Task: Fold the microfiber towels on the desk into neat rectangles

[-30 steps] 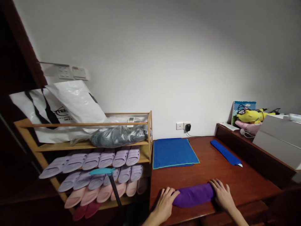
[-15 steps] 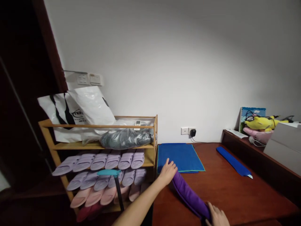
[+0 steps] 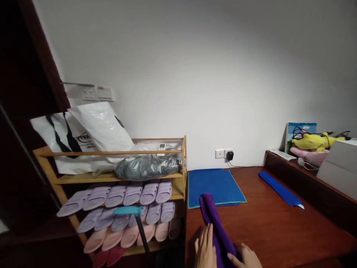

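Two hands (image 3: 205, 250) and one purple cloth (image 3: 214, 219) at five o'clock, on one table (image 3: 267, 230); one folded blue strip (image 3: 280, 189) at four. Toward eight, one wooden rack (image 3: 178, 186) shows front rows of six lilac slippers (image 3: 115, 196), six more, then six pink slippers (image 3: 129, 236); two red slippers (image 3: 115, 256) lie lowest. Two switch plates (image 3: 89, 93) at ten.

The head camera faces a pale wall (image 3: 178, 82) and tilts down over the tabletop (image 3: 267, 223) (the shoe rack (image 3: 80, 178) falls to the left of its view), probably looking from close by, though the dim lower edge leaves that uncertain.
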The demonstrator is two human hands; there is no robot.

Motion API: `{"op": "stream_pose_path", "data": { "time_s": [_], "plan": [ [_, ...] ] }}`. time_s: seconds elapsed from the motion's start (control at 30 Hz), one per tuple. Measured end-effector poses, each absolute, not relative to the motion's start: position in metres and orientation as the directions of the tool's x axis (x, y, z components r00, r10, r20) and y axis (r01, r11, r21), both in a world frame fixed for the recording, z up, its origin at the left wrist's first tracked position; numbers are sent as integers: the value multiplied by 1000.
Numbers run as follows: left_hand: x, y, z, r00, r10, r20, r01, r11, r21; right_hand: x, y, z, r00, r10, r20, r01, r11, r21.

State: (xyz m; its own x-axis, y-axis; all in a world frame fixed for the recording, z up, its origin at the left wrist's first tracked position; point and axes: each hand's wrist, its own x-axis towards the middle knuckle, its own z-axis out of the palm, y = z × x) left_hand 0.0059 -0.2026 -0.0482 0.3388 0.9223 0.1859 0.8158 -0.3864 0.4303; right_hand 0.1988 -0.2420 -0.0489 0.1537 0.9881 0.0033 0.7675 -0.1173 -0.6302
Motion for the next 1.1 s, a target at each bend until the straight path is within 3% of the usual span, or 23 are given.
{"op": "stream_pose_path", "data": {
  "time_s": [0.13,0.2,0.33,0.43,0.5,0.67,0.83,0.9,0.93,1.03,1.1],
  "plan": [
    [1,-198,-83,493,868,54,788,-472,395,164,-225,-48,81,984,156,915,-12,-403],
    [0,-197,-93,528,848,53,777,-507,373,157,-219,-53,38,979,201,918,46,-394],
    [-2,-200,-91,527,841,122,768,-533,356,187,-216,-61,70,977,203,864,43,-502],
    [-2,-207,-77,517,847,126,767,-524,370,220,-224,-52,167,946,278,920,-48,-390],
    [-1,-213,-68,504,851,147,763,-518,387,227,-230,-40,142,919,368,950,-22,-311],
    [-5,-221,-61,354,895,273,729,-447,519,175,-234,-33,-98,924,370,925,221,-308],
    [-21,-210,-72,-37,945,324,561,-248,790,117,-228,-73,7,968,251,966,58,-252],
    [-24,-207,-72,-88,944,318,500,-234,834,112,-224,-80,61,968,242,941,25,-337],
    [-25,-207,-70,-82,945,316,487,-239,840,113,-222,-78,89,969,230,891,25,-452],
    [-22,-212,-59,9,952,305,514,-266,815,128,-213,-59,109,985,134,563,49,-825],
    [-17,-219,-49,109,951,289,563,-299,770,144,-207,-43,90,993,79,371,40,-928]
  ]
}}
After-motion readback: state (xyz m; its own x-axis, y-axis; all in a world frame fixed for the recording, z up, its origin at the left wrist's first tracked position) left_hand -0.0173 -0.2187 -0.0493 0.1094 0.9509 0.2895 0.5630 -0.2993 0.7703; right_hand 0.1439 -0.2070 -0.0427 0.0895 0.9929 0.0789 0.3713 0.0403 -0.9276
